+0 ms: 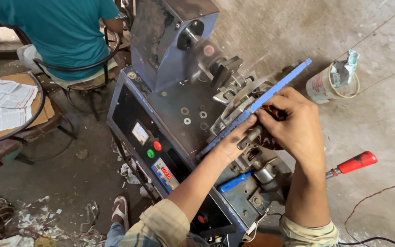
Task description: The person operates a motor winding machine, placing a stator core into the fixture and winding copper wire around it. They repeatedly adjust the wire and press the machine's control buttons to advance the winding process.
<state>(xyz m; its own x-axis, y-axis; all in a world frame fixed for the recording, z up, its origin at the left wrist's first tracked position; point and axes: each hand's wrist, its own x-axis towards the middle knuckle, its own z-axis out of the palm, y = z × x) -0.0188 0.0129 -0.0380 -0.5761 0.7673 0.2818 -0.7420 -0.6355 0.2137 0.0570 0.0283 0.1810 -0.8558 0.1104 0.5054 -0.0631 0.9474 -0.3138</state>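
Left hand [234,139] on long blue strip [280,87], fingers curled, thumb and fingertips pinching strip's lower stretch where it lies diagonally over machine top [170,98]. Right hand [296,126] just beside, fingers closed over small copper-brown wound coil [274,112]; coil peeks out between fingertips, touching strip's underside edge. Strip runs up-right past both hands, far end free above metal clamp fixture [234,98].

Red and green buttons [154,149] on front panel. Red-handled tool [353,163] at right of right forearm. Person in teal shirt [65,32] seated behind. White cup [330,84] on floor.
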